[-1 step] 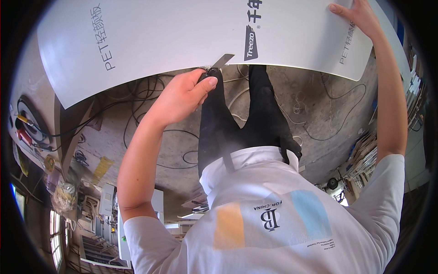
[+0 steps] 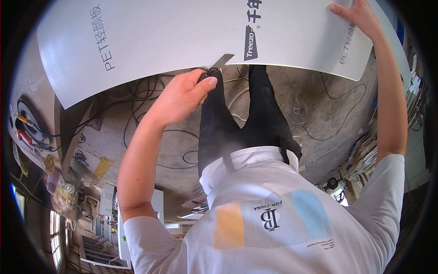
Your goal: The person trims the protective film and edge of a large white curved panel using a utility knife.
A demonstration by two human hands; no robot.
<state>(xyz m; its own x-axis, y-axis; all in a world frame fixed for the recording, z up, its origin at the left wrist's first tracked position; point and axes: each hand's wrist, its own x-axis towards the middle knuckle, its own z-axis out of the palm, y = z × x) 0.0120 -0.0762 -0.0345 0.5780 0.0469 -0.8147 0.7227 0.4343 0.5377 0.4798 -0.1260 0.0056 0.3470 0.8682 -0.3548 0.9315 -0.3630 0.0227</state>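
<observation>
A large white board (image 2: 182, 36) with dark printed lettering spans the top of the view. My left hand (image 2: 182, 93) grips a utility knife (image 2: 222, 60) by its dark handle. Its grey blade points up and right, with the tip against the board's lower edge near the middle. My right hand (image 2: 358, 16) lies flat on the board's far right part, fingers spread, arm stretched out. My white shirt and dark trousers fill the lower middle of the view.
Black and white cables (image 2: 150, 91) trail over the concrete floor (image 2: 301, 91) below the board. A cable reel with coloured plugs (image 2: 27, 123) sits at the left. Stacked sheets and clutter (image 2: 365, 150) line the right side. Boxes and equipment (image 2: 105, 205) stand at the lower left.
</observation>
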